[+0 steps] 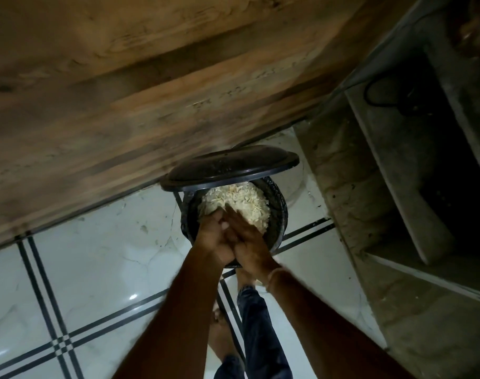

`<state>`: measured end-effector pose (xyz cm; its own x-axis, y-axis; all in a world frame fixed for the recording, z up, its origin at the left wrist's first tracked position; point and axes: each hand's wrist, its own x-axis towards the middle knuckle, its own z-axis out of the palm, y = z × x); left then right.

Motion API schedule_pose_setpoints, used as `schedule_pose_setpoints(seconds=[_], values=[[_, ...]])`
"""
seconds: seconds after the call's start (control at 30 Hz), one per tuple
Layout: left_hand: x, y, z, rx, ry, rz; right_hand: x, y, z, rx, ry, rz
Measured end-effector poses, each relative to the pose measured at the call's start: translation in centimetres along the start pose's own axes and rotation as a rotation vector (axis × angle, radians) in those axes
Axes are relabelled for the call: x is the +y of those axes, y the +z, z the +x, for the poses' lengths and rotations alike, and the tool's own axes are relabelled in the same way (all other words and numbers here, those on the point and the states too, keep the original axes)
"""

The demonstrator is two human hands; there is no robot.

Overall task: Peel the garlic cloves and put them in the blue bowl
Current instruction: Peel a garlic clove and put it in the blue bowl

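Note:
A black bin (277, 214) stands on the floor with its lid (230, 166) tipped up. It is heaped with pale garlic peels (239, 201). Over its near rim my left hand (213, 237) and my right hand (251, 243) are pressed together. The left fingers are curled, and the right fingers lie flat against them. A small pale scrap (224, 225) shows between the hands; what they hold is hidden. No blue bowl or garlic cloves are in view.
A wooden panel (124, 91) rises right behind the bin. A grey stone shelf unit (397, 187) stands to the right, with a dark cable in it. My legs in blue jeans (260, 337) and bare feet are on the white tiled floor (96, 269).

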<state>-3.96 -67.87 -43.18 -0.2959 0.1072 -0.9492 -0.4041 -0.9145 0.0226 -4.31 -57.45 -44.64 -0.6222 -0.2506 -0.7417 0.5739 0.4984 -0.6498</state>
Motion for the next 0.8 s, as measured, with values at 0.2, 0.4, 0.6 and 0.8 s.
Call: schedule_pose_setpoints(seconds=[0.2,0.4,0.6,0.8], values=[[-3.5,1.3,-5.0,0.174,0.350,0.771,-4.8,-1.1,-4.7,-0.060,0.195,0.616],[-3.7,0.7,-15.9,0.194,0.498,1.139,-7.7,-4.7,-17.7,0.044,0.051,0.572],[-8.9,4.2,-30.9,0.073,0.804,1.427,-9.7,-9.7,-33.7,0.276,-0.145,0.365],[-18.8,7.5,-40.8,-0.155,0.991,1.678,-7.7,-15.7,-47.3,0.579,-0.317,0.147]])
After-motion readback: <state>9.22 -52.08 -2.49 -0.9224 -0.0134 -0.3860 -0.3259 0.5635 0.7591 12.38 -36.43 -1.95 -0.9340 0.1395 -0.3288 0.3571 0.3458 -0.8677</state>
